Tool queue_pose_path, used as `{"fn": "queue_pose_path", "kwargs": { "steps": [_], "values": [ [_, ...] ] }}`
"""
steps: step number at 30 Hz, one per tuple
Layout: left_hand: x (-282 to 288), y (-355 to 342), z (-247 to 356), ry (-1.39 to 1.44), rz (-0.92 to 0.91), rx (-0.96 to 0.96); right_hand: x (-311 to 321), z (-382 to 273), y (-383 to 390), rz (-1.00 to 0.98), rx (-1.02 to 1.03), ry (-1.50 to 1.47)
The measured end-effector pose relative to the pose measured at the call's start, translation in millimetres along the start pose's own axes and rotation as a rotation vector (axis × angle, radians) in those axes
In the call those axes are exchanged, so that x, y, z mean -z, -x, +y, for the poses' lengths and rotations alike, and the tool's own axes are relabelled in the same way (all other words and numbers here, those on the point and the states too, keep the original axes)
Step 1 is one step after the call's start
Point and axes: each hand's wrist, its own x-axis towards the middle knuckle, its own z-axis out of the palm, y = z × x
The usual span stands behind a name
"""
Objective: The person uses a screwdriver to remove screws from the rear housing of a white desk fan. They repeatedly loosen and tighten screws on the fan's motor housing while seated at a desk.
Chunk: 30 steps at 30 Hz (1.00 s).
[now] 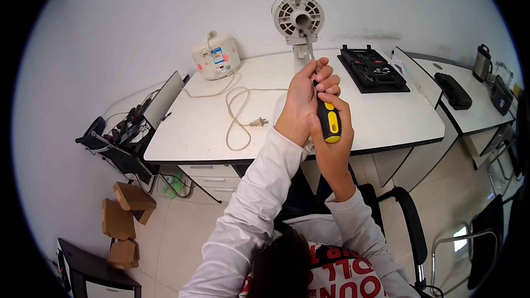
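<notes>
Both my hands are closed around a screwdriver (329,118) with a black and yellow handle. My left hand (301,96) wraps the shaft and the upper handle, its fingers curled on top. Lower down, my right hand (339,132) grips the handle, touching my left wrist. The metal shaft points away from me to the lower front of a white fan motor housing (284,15), which has a round slotted face and a central tube. Whether the tip sits in a screw cannot be made out. The housing stands upright on a white post (300,54) at the desk's far side.
On the white desk (386,118) lie a pale cord with a plug (258,122) and an opened black tool case (372,69). A white rice cooker (216,55) stands back left. A side desk (469,118) is at right, cardboard boxes (118,219) on the floor at left.
</notes>
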Motion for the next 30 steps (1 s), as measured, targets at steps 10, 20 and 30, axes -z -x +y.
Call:
{"fn": "queue_pose_path", "kwargs": {
  "steps": [10, 20, 30],
  "values": [
    [-0.3, -8.2, 4.5, -0.011, 0.009, -0.033, -2.4, 4.3, -8.1, 0.009, 0.008, -0.011],
    [1.9, -9.9, 5.6, 0.012, -0.015, -0.027, -0.6, 1.3, -10.3, -0.01, -0.021, -0.017],
    [4.0, -11.7, 5.9, -0.005, -0.041, -0.025, -0.8, 4.0, -9.3, 0.0, -0.016, -0.011]
  ]
}}
